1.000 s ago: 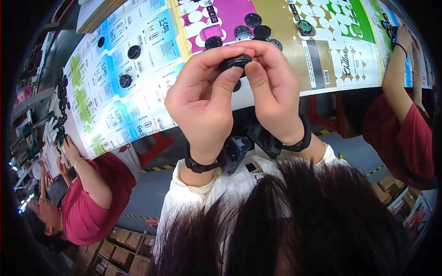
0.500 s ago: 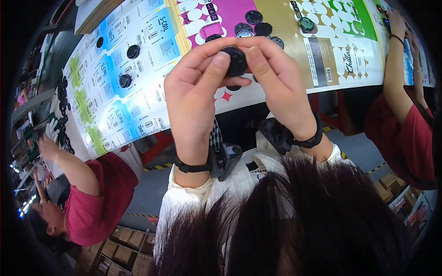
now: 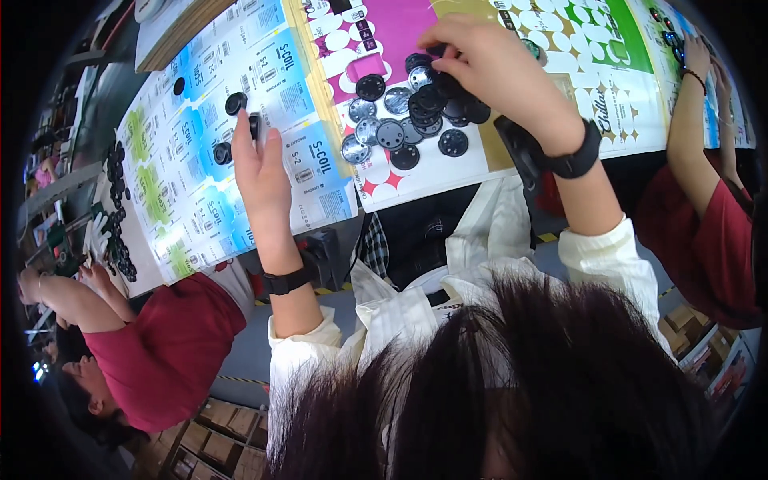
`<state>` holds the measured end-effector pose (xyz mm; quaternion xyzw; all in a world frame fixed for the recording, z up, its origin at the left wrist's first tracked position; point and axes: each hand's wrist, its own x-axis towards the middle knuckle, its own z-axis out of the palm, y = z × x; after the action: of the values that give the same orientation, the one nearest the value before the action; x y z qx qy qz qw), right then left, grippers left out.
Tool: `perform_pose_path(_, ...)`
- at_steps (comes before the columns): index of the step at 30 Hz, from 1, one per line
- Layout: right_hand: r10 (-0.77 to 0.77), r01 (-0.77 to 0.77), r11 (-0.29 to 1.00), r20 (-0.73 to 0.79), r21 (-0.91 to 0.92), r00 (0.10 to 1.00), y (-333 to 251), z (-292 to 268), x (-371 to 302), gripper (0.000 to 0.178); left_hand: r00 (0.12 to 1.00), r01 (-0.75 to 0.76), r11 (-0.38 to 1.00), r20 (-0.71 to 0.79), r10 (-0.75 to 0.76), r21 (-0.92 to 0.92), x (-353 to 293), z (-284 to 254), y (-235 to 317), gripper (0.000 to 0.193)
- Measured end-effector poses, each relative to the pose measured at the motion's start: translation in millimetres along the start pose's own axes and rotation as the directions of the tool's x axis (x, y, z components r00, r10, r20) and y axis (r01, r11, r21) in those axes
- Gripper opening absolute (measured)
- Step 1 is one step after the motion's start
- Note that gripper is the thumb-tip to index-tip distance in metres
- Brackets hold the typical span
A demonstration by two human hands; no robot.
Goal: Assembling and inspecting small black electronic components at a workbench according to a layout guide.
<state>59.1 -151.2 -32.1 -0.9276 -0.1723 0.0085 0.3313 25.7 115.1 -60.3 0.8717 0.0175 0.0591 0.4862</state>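
My left hand (image 3: 264,180) is over the blue-and-white printed sheet (image 3: 308,148), with a black round cap-like part (image 3: 254,126) seen edge-on between its fingers. Beside those fingers lie two more black round parts, one (image 3: 235,103) farther off and another (image 3: 222,154) nearer. Over the far side of a heap of black discs (image 3: 429,98), my right hand (image 3: 488,64) has its fingers curled together. Something dark shows at its fingertips, too hidden to name. Loose black discs with small holes, such as one (image 3: 390,134), spread toward me on the pink-and-white sheet (image 3: 456,164).
A wooden strip (image 3: 316,76) divides the two sheets. A wooden board (image 3: 180,36) stands at the far left. Small black parts line the left table edge (image 3: 120,232). Co-workers in red sit at left (image 3: 180,344) and right (image 3: 696,232).
My hands have parted. The left went left with a black round part; the right went to the far side of the disc heap, which now shows more fully.
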Motion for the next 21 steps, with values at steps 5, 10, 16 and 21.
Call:
perform_pose_path(5, -0.209, 0.211, 0.969, 0.033, -0.125, 0.977, 0.3, 17.6, 22.8, 0.025, 0.978, -0.207, 0.778, 0.153, 0.143, 0.593, -4.8, 1.1, -10.8, 0.053)
perform_pose_path(10, -0.384, 0.366, 0.923, 0.229, 0.117, 0.895, -5.6, 57.8, 44.2, 0.025, 0.963, -0.269, 0.692, 0.209, 0.172, 0.67, 2.6, -4.0, 19.5, 0.053)
perform_pose_path(16, -0.47, 0.48, 0.873, 0.113, -0.089, 0.876, 5.1, 40.8, 37.4, 0.016, 0.87, -0.477, 0.78, 0.343, 0.354, 0.405, 47.9, 17.8, 93.8, 0.036)
perform_pose_path(21, -0.251, 0.279, 0.96, -0.341, 0.034, 0.906, -2.9, -21.2, 9.1, 0.016, 0.772, -0.596, 0.769, 0.431, 0.468, 0.233, 89.2, 73.9, 127.7, 0.026)
